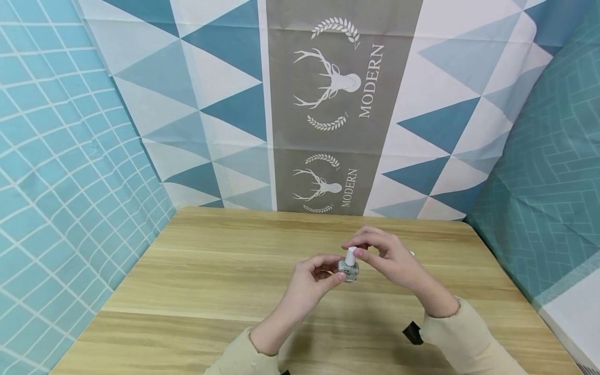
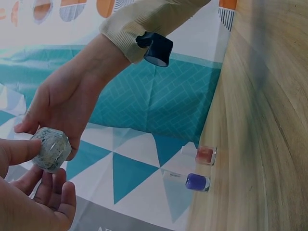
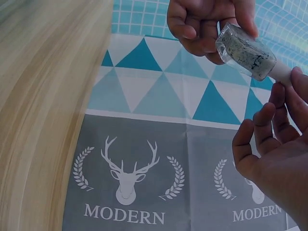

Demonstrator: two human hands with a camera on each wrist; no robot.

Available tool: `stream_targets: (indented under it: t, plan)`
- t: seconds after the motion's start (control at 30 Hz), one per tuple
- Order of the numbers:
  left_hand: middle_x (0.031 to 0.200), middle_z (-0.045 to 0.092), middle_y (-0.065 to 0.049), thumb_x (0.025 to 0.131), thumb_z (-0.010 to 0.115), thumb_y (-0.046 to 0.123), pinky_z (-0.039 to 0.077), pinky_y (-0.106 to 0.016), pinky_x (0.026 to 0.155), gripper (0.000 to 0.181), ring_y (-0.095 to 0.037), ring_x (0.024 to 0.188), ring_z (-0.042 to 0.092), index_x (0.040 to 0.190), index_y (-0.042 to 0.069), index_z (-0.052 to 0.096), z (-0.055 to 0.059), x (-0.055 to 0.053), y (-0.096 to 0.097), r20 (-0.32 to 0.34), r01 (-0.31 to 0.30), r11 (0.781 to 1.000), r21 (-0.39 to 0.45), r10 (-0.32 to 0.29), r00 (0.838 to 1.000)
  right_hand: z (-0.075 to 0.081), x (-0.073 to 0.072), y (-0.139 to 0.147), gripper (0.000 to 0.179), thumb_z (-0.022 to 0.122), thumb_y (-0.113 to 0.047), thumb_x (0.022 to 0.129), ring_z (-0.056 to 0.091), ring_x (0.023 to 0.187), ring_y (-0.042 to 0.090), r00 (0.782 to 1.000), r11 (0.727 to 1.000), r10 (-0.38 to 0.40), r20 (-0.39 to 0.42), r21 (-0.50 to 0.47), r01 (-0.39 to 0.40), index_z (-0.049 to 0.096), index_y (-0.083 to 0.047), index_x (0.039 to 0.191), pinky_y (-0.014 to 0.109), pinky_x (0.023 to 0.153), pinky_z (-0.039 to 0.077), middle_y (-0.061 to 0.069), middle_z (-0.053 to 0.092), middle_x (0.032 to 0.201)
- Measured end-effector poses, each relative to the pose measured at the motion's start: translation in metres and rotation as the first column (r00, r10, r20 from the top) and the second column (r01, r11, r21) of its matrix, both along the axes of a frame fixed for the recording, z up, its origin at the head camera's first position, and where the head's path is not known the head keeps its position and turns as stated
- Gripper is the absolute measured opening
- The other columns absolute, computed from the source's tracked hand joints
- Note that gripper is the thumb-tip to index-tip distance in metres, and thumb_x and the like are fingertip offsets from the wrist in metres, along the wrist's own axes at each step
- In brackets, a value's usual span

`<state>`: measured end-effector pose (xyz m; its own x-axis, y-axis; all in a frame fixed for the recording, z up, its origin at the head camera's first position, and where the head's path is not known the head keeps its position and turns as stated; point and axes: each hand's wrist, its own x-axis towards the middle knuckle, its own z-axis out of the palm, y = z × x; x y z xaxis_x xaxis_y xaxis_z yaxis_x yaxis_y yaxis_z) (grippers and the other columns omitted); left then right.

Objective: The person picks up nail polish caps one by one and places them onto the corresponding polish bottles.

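A small glass nail polish bottle (image 1: 348, 272) with speckled grey-green contents is held up above the table between both hands. My left hand (image 1: 304, 285) grips its glass body between thumb and fingers. On its white cap (image 1: 350, 255) the thumb and fingertips of my right hand (image 1: 392, 259) pinch from the other side. The right wrist view shows the bottle (image 3: 247, 53) tilted, with the cap (image 3: 281, 72) on its neck. From below, the left wrist view shows the faceted base of the bottle (image 2: 52, 150).
In the left wrist view, a reddish bottle (image 2: 206, 155) and one with a purple-blue part (image 2: 196, 182) are on the wooden table (image 1: 211, 281). A small white thing (image 1: 412, 253) shows behind my right wrist. Patterned cloths (image 1: 229, 104) hang around the table's back and sides.
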<state>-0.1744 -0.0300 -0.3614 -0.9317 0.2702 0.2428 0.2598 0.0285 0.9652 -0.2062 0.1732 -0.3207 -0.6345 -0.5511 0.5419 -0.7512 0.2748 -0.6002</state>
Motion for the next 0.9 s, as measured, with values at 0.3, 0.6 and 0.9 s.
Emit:
stream_targets:
  t: [0.3,0.6,0.9]
  plan:
    - [0.099,0.066,-0.013,0.083,0.071,0.011,0.051,-0.022,0.078,0.030,-0.014,0.088,0.060,0.110,0.001,0.066,0.000,0.001,0.001,-0.018,0.002,1.000,0.011,-0.002,1.000,-0.001,0.001,-0.002,0.023,0.064,0.001,0.086,0.054,0.081,0.010,1.000,0.999,-0.027,-0.001,-0.031,0.027,0.069,-0.014,0.103,0.024,0.067,0.047,-0.002,0.064,0.096]
    - [0.099,0.066,-0.014,0.083,0.072,0.011,0.050,-0.021,0.077,0.029,-0.014,0.087,0.059,0.110,0.000,0.066,-0.001,0.002,-0.001,-0.006,0.000,1.000,0.027,0.000,1.000,-0.003,0.001,-0.008,0.020,0.069,0.002,0.081,0.051,0.075,0.009,0.996,0.995,-0.094,0.000,-0.033,0.094,0.067,-0.014,0.092,0.023,0.068,0.045,-0.003,0.059,0.086]
    - [0.097,0.067,-0.012,0.081,0.073,0.009,0.051,-0.022,0.076,0.028,-0.013,0.085,0.060,0.107,0.001,0.067,-0.001,0.001,0.001,-0.013,-0.001,1.000,0.019,0.001,1.000,-0.002,0.005,-0.011,0.020,0.072,0.003,0.078,0.049,0.074,0.010,0.985,0.985,-0.159,0.070,-0.050,0.163,0.061,-0.013,0.083,0.026,0.069,0.043,-0.004,0.054,0.081]
